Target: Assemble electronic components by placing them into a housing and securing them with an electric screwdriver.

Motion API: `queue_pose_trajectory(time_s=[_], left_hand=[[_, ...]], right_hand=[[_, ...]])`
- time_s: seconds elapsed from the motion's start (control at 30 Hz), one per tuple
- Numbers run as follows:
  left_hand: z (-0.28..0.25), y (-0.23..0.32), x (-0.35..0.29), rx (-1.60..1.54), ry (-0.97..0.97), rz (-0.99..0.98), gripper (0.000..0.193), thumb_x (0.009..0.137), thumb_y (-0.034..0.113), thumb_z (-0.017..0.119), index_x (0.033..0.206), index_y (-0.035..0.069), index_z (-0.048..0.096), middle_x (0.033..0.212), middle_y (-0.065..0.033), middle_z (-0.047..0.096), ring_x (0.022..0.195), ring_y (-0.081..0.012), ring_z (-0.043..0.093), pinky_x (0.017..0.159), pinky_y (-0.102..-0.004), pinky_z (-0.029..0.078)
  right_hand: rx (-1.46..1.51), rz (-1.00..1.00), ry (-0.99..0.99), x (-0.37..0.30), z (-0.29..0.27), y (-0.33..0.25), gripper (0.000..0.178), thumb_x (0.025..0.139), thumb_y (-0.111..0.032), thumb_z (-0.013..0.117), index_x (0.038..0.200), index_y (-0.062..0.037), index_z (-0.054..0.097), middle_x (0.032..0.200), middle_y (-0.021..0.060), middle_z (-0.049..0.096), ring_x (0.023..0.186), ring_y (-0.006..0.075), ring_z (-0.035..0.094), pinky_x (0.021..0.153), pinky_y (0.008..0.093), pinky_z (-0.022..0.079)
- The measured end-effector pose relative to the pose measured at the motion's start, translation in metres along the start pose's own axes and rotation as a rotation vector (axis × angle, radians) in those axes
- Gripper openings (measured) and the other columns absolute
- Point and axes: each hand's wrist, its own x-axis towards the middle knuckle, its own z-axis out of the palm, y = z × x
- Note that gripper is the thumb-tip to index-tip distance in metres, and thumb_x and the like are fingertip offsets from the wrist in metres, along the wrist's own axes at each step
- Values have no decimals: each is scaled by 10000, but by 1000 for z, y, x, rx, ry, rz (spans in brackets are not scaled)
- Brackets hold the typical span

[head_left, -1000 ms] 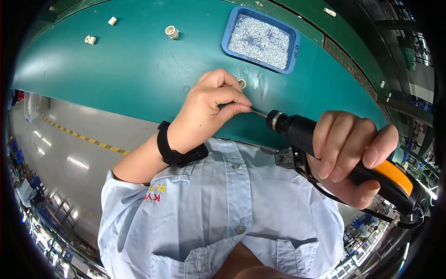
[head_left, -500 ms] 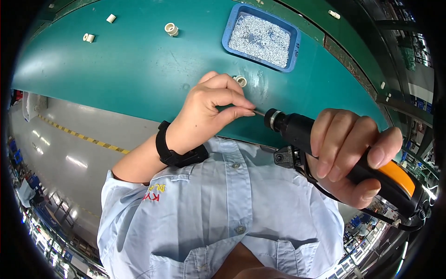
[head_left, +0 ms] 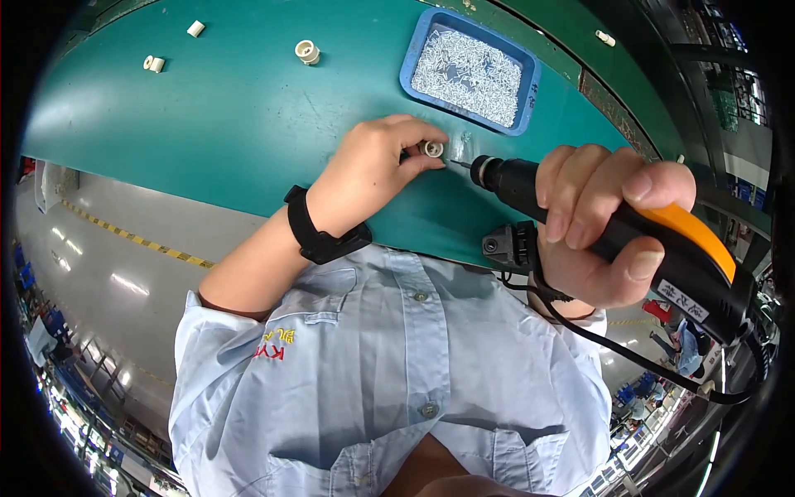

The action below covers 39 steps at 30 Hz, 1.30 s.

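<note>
My left hand (head_left: 377, 161), a black strap around its wrist, has its finger and thumb closed round a small cream round fitting (head_left: 434, 150) on the green bench top. The fitting's hollow end faces up. My right hand (head_left: 584, 199) is wrapped around a black and orange electric screwdriver (head_left: 515, 184). Its thin bit points left, a short way to the right of the fitting and apart from it. Whether a screw sits on the bit's tip is too small to tell.
A blue tray (head_left: 407, 76) full of small silvery screws (head_left: 468, 74) stands beyond my hands. Another cream fitting (head_left: 307, 53) stands farther left, with small cream cylinders (head_left: 195, 30) near the far left. The screwdriver's black cable (head_left: 654, 377) loops down at the right.
My left hand has left the bit's tip and moved up to the cream fitting, closing round it. My right hand has brought the screwdriver up and left, toward the fitting.
</note>
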Motion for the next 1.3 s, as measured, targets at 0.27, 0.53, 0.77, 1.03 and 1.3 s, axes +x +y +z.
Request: queue_pose_trajectory(time_s=[0.27,0.53,0.77,1.03,1.3], left_hand=[[4,-10,0,-222,-46,-158,242,800,6,732,1038,-3,692,907,-95,700,737,-132,670,695,-253,552],[6,-9,3,-232,4,-130,195,761,-2,742,949,-18,696,826,-132,682,662,-170,678,600,-279,538],[6,-13,3,-270,1,-142,194,751,12,744,940,-2,702,800,-130,678,647,-185,672,593,-292,533],[5,-11,3,-237,-5,-138,189,745,20,741,930,17,707,790,-127,673,639,-202,664,596,-301,530],[6,-10,3,-223,-9,-137,190,740,21,738,927,22,709,783,-122,671,648,-208,664,602,-304,531]], right_hand=[[-75,133,200,7,18,25,352,938,-385,574,1057,-75,458,592,-4,460,493,129,458,519,297,394],[-108,167,158,11,19,33,339,936,-375,571,1047,-77,455,593,0,459,481,132,453,506,303,395],[-133,182,150,13,19,29,340,936,-382,576,1039,-78,463,608,-2,472,481,130,457,509,304,396],[-112,202,116,13,18,30,353,934,-389,596,1040,-79,463,609,-2,481,481,130,468,517,304,405],[-93,196,85,13,19,31,318,935,-350,607,1002,-76,459,599,2,484,476,133,473,517,303,411]])
